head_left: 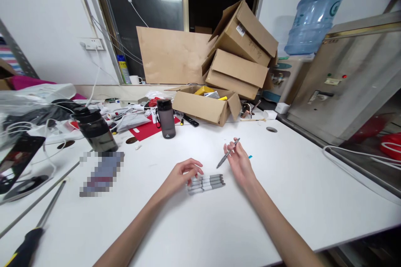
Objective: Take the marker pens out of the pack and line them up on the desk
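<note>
Several grey and clear pens (208, 183) lie side by side in a row on the white table (188, 229). At the left end of that row is my left hand (184, 174), its fingers loosely curved and apart, with nothing held between them. My right hand (240, 162), palm turned up, pinches a single grey pen (228, 154) to the right of and above the row; the pen is tilted, its lower end pointing toward the lying pens. A small blue piece (250, 157) shows just beside my right hand.
A dark bottle (166, 119) and an open cardboard box (200, 106) stand at the back. Another black bottle (95, 131), cables and a screwdriver (46, 217) are on the left. A metal cabinet (347, 79) stands at the right.
</note>
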`<control>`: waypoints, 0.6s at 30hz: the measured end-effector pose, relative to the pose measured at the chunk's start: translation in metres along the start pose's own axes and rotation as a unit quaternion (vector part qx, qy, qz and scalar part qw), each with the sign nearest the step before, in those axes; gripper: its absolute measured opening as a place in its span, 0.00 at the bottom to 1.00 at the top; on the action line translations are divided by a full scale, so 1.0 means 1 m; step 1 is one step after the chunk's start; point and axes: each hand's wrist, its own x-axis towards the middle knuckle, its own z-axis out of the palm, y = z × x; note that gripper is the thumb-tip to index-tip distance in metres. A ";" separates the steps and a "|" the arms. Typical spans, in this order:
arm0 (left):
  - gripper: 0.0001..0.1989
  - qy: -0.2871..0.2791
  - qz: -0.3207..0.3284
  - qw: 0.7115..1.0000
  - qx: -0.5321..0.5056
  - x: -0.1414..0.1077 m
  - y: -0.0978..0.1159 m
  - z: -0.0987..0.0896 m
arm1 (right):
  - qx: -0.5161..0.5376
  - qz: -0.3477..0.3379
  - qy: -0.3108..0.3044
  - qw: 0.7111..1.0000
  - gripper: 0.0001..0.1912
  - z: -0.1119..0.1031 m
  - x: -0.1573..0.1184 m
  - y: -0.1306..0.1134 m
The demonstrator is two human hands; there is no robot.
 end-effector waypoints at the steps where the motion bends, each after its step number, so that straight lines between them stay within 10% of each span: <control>1: 0.13 0.017 0.006 1.000 0.007 0.001 -0.003 -0.003 | 0.021 0.008 0.003 1.000 0.13 -0.003 0.002 -0.003; 7: 0.11 0.118 0.025 0.988 0.096 0.003 -0.016 -0.020 | 0.039 0.030 -0.028 0.998 0.18 -0.005 0.001 -0.016; 18: 0.11 0.110 0.038 0.970 0.213 0.000 -0.019 -0.015 | 0.136 0.058 -0.021 0.989 0.10 0.001 -0.001 -0.022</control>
